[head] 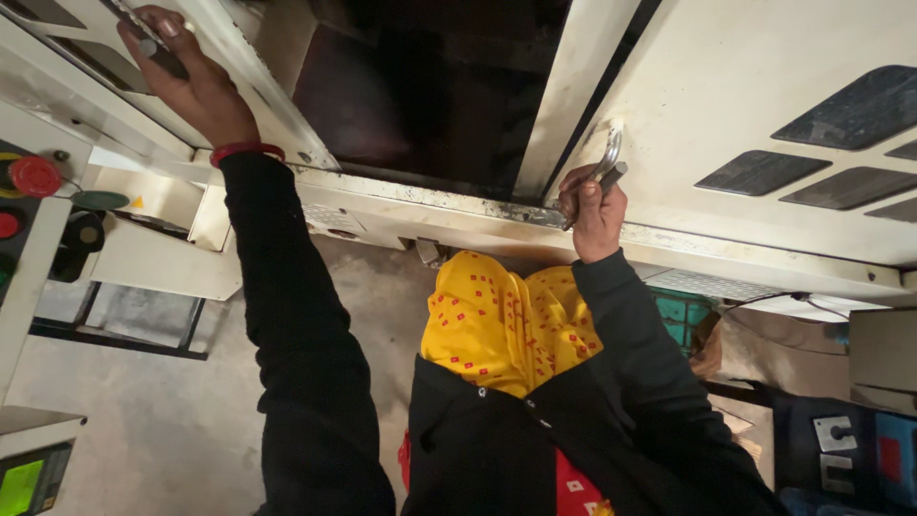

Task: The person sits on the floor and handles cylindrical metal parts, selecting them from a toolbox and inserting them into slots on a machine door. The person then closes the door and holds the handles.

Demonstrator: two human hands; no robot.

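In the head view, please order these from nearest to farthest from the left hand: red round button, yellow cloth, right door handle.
From the left hand:
1. Red round button, lower left on the panel.
2. Yellow cloth, centre, below.
3. Right door handle, far right, in the right hand.

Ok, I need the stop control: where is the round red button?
Head view, far left: the round red button sits on the control panel, just above a green knob, below the left hand.

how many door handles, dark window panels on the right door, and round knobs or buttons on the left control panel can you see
Door handles: 2, one under the left hand and a metal handle gripped by the right hand
Dark window panels on the right door: 5, some cut by the frame edge
Round knobs or buttons on the control panel: 4 clearly seen, including a red button
Total: 11
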